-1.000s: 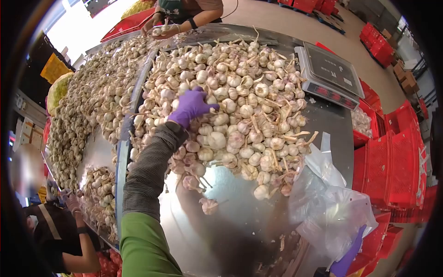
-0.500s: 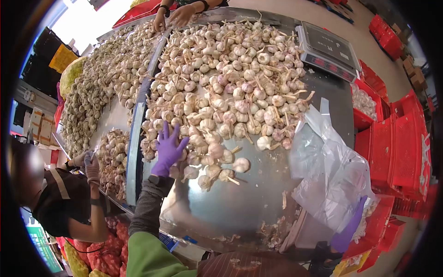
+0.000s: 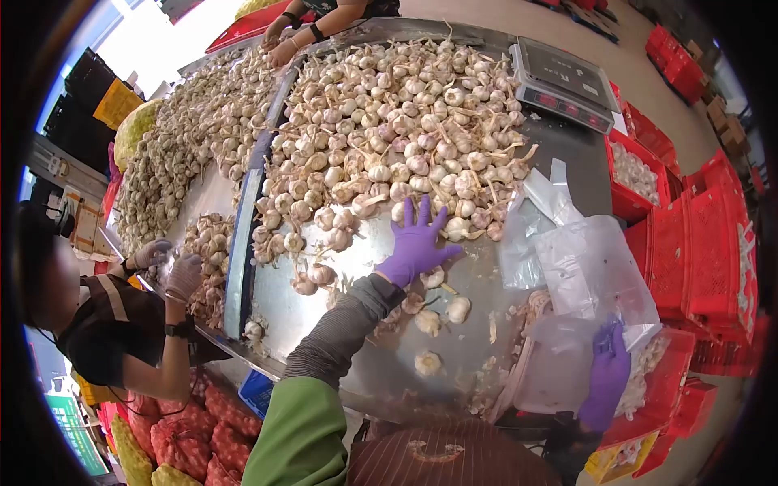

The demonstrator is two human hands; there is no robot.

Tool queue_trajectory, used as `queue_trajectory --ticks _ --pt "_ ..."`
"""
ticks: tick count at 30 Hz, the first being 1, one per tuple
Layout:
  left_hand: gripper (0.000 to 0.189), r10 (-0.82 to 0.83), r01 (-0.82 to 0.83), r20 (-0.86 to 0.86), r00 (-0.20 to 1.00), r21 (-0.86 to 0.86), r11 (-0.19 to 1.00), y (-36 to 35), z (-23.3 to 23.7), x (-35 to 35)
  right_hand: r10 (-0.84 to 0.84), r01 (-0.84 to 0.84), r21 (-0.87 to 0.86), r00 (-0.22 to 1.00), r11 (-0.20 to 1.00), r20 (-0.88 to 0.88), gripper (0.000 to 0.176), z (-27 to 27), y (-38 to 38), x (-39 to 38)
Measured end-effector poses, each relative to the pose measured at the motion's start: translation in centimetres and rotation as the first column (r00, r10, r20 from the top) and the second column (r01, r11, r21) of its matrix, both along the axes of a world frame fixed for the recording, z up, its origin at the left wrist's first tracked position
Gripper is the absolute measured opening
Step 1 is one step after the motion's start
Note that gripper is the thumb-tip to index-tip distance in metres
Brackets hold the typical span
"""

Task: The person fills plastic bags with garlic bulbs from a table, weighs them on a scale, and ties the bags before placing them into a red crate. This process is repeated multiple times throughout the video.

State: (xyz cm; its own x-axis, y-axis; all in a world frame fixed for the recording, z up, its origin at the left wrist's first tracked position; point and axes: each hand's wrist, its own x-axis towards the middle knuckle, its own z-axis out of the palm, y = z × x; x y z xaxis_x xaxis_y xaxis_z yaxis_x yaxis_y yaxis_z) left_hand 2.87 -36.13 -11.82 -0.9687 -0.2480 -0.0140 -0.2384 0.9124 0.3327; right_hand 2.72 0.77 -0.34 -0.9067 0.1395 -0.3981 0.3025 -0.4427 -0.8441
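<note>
Your right hand (image 3: 610, 374) was at the plastic bag (image 3: 592, 263); I couldn't tell whether it gripped. Beyond loose bulbs (image 3: 428, 322), your left hand (image 3: 415, 247) splayed wide beside the garlic pile (image 3: 405, 130); a light, low touch seemed best.

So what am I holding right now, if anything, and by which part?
Your right hand appears to grip the clear plastic bag by its near edge; your left hand, spread open by the garlic bulbs, holds nothing.
</note>
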Motion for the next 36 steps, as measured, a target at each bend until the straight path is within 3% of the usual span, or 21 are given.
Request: queue_trajectory --ticks 3,5,7,9,11,12,14,15,18,19,20,21,23,24,26,27,28,30,31,32,36 --pt "0.074 -0.308 0.303 -0.088 0.947 -0.062 0.951 4.0 3.3 4.0 -0.047 0.06 0.142 0.994 0.988 -0.095 0.027 -0.1 0.8 0.3" --pt "0.068 -0.616 0.62 -0.135 0.776 -0.017 0.784 7.3 2.7 8.4 -0.052 0.096 0.245 0.983 0.965 -0.178 0.025 -1.9 3.0 0.8" --pt "0.066 -0.609 0.603 -0.077 0.79 -0.085 0.793 6.6 0.7 10.4 0.149 -0.129 0.239 0.987 0.962 -0.065 0.023 -3.8 6.5 0.6" --pt "0.063 -0.467 0.452 -0.013 0.884 -0.228 0.862 4.8 0.8 11.5 0.099 -0.082 0.298 0.994 0.951 -0.045 0.021 -3.2 4.8 0.8" --pt "0.059 -0.249 0.239 -0.074 0.966 -0.116 0.964 4.3 3.1 12.1 0.041 -0.028 0.358 0.999 0.933 -0.03 0.019 -1.3 0.8 1.2" --pt "0.059 -0.251 0.242 -0.075 0.965 -0.113 0.964 5.0 4.4 12.4 0.16 -0.155 0.22 0.987 0.963 -0.006 0.019 -0.4 -1.3 1.2" --pt "0.059 -0.159 0.253 -0.268 0.95 0.366 0.895 7.5 6.9 13.1 0.311 -0.312 0.162 0.95 0.936 0.035 0.021 0.4 -6.1 2.4" --pt "0.066 -0.068 0.294 -0.381 0.922 0.575 0.764 9.1 7.7 13.3 0.338 -0.346 0.244 0.938 0.906 0.074 0.023 0.6 -8.7 3.6" --pt "0.053 0.208 0.042 -0.105 0.973 0.958 0.285 12.6 9.6 12.9 0.547 -0.546 0.295 0.833 0.784 0.086 0.026 0.1 -13.3 6.4" --pt "0.053 0.209 0.048 -0.112 0.971 0.957 0.287 12.5 9.3 13.0 0.555 -0.528 0.292 0.832 0.797 -0.01 0.026 -2.3 -14.2 6.6" --pt "0.043 0.269 -0.011 0.011 0.963 1.0 -0.001 12.3 8.6 13.1 0.557 -0.511 0.287 0.824 0.81 -0.104 0.026 -3.5 -14.6 6.8" --pt "0.033 0.286 -0.057 0.143 0.948 0.955 -0.292 12.1 8.4 13.2 0.556 -0.509 0.29 0.824 0.811 -0.11 0.026 -3.3 -14.7 6.9" --pt "0.023 0.368 -0.011 0.183 0.912 0.906 -0.424 11.6 8.3 13.4 0.424 -0.314 0.436 0.888 0.843 -0.18 0.023 -2.9 -14.8 7.2" --pt "0.015 0.44 0.042 0.241 0.865 0.839 -0.543 11.2 8.3 13.6 0.663 -0.13 0.863 0.698 0.488 -0.269 0.019 -4.2 -13.5 6.2" --pt "0.01 0.462 0.155 0.38 0.801 0.614 -0.774 8.8 7.7 14.6 0.641 -0.502 0.514 0.757 0.696 -0.13 0.016 -3.9 -10.2 4.6" --pt "0.012 0.414 0.204 0.443 0.795 0.447 -0.871 6.4 6.9 15.5 0.593 -0.405 0.762 0.804 0.506 0.034 0.017 -3.2 -8.7 3.4" --pt "0.013 0.524 0.288 0.381 0.761 0.526 -0.8 4.1 6.5 16.3 0.486 -0.311 0.921 0.858 0.235 0.165 0.02 -2.7 -7.7 2.5" --pt "0.014 0.625 0.37 0.306 0.718 0.593 -0.715 3.1 7.5 16.6 0.501 -0.075 0.961 0.862 0.267 -0.072 0.02 -2.7 -6.4 2.6" --pt "0.016 0.741 0.198 0.14 0.656 0.916 -0.349 3.7 9.6 16.3 0.512 0.158 0.94 0.804 0.304 -0.301 0.021 -1.1 -7.1 2.8" --pt "0.019 0.768 -0.034 -0.064 0.637 0.993 0.111 4.5 11.4 16.2 0.582 0.339 0.906 0.694 0.254 -0.423 0.021 0.3 -8.5 3.8" --pt "0.012 0.453 0.15 -0.361 0.815 0.887 0.436 9.7 13.5 16.9 0.835 0.577 0.815 0.423 0.051 -0.352 0.023 4.3 -15.8 7.1"
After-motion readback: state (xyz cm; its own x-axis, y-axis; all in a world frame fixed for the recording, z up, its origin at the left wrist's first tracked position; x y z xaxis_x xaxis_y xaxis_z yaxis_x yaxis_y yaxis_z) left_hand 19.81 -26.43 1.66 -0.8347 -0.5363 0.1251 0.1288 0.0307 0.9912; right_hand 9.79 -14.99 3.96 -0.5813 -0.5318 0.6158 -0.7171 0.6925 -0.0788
